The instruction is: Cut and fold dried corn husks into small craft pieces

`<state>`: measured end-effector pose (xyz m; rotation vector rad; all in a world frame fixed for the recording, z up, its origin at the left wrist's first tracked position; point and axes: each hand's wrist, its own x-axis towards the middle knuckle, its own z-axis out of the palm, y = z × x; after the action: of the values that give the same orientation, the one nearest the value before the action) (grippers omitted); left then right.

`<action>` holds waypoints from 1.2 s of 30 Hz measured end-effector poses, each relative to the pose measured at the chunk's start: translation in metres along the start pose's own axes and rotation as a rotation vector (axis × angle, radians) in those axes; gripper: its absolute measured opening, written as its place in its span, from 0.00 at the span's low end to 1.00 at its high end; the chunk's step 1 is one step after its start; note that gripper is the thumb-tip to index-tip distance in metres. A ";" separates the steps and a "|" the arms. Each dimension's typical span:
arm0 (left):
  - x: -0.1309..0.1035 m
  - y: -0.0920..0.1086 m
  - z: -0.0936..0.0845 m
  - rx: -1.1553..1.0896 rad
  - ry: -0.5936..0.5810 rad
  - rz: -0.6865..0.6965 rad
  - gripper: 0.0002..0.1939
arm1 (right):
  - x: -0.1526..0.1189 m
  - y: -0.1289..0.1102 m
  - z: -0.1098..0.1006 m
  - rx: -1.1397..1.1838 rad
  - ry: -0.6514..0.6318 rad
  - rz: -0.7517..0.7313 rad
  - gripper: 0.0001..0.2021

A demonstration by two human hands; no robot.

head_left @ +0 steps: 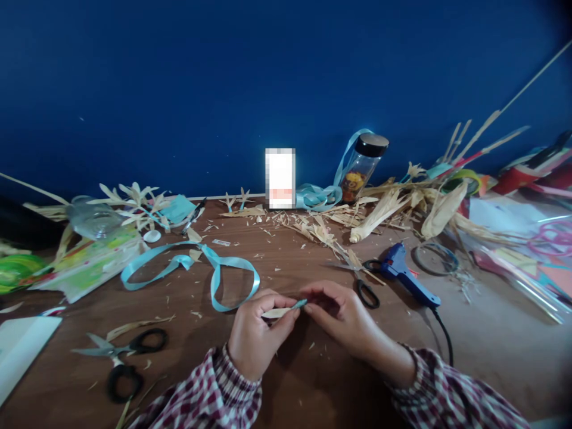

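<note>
Near the front middle of the table, my left hand pinches a small pale husk piece whose right end is wrapped in light blue ribbon. The thumb and fingertips of my right hand are pressed together on the blue end of the same piece. A long loop of light blue ribbon lies on the table just beyond my left hand. Beyond my right hand rest black-handled scissors and a blue glue gun.
A second pair of scissors lies open at the front left. Dried husks, a leaning glass jar and coiled ribbon line the back. Husk flowers stand back left; a tape ring lies right.
</note>
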<state>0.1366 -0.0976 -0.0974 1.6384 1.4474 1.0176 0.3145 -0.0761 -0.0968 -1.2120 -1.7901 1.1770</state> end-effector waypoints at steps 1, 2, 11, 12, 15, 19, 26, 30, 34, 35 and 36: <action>0.000 0.000 0.000 0.004 0.007 0.005 0.03 | 0.000 0.001 0.000 -0.034 -0.006 -0.056 0.09; 0.000 0.000 0.000 0.006 0.013 0.007 0.03 | 0.001 0.002 -0.001 -0.062 -0.009 -0.108 0.10; -0.001 0.001 0.007 -0.216 -0.044 -0.289 0.06 | -0.003 0.003 0.004 -0.114 0.057 -0.073 0.01; -0.001 0.000 0.007 -0.252 -0.059 -0.332 0.07 | -0.003 0.002 0.005 -0.098 0.064 -0.045 0.02; 0.000 0.000 0.005 -0.231 -0.057 -0.291 0.07 | -0.003 0.003 0.009 0.054 0.031 0.058 0.03; 0.002 0.003 0.001 -0.051 0.026 -0.038 0.04 | -0.002 0.003 0.010 0.414 -0.045 0.222 0.13; 0.002 0.004 0.001 -0.029 0.033 0.047 0.01 | 0.000 0.000 0.009 0.461 0.005 0.287 0.10; 0.002 0.003 0.001 -0.100 0.019 -0.039 0.04 | -0.001 0.000 0.012 0.432 0.039 0.253 0.09; 0.001 -0.003 0.004 -0.269 -0.029 -0.289 0.09 | -0.002 -0.001 0.015 0.399 0.048 0.245 0.10; 0.000 -0.005 0.004 -0.339 -0.044 -0.378 0.10 | -0.001 -0.001 0.015 0.407 0.040 0.253 0.10; 0.000 -0.006 0.005 -0.425 -0.057 -0.459 0.13 | -0.001 -0.001 0.015 0.423 0.036 0.260 0.11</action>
<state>0.1385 -0.0967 -0.1044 0.9676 1.3669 0.9220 0.3012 -0.0820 -0.1016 -1.2196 -1.2919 1.5744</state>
